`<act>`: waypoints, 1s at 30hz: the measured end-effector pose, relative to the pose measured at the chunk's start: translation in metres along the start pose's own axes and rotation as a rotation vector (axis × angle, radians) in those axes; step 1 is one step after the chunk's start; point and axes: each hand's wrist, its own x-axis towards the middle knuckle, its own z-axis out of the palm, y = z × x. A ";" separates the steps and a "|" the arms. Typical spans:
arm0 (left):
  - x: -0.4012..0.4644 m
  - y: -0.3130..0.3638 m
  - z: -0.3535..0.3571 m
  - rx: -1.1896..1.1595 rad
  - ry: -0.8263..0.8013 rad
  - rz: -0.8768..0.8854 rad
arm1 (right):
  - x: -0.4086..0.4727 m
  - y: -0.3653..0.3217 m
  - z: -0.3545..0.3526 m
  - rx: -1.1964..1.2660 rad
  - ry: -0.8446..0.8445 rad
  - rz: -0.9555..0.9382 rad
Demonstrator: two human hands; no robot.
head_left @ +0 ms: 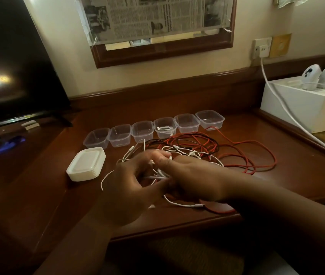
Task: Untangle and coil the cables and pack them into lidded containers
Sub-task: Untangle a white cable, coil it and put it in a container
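Observation:
A tangle of white, red and black cables (189,149) lies on the wooden desk (277,175). My left hand (130,183) and my right hand (195,177) meet over its near side, both with fingers curled round a white cable (157,176). A loose end of white cable (187,205) trails under my right wrist. Behind the tangle stands a row of several clear plastic containers (120,134); one container (165,128) holds a coiled white cable. A stack of white lids (87,163) sits at the left.
A dark TV screen (14,66) stands at the left. At the right is a white box (304,104) with two white controllers (322,75), and a thick white cord (284,108) runs from the wall socket (262,47) across the desk. A red cable loop (257,155) spreads to the right.

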 end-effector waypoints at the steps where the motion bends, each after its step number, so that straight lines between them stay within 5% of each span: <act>1: 0.000 0.001 0.002 -0.051 -0.037 0.016 | 0.000 0.001 -0.001 0.076 -0.039 0.004; 4: 0.002 0.002 0.009 -0.011 0.001 0.107 | 0.001 0.002 0.001 0.216 -0.016 -0.008; 9: 0.013 -0.011 0.018 0.238 0.161 0.180 | 0.012 0.009 0.007 0.293 0.284 -0.071; 16: 0.025 -0.024 0.017 0.375 0.154 0.186 | 0.026 0.029 0.009 0.388 0.458 -0.141; 21: 0.045 -0.044 0.010 0.099 0.103 0.016 | 0.038 0.038 -0.013 0.826 0.112 0.098; 25: 0.066 -0.054 0.003 -0.058 0.017 -0.091 | 0.046 0.052 -0.035 1.007 -0.198 0.004; 30: 0.102 -0.067 0.006 0.006 0.030 -0.093 | 0.075 0.064 -0.045 1.136 -0.035 0.009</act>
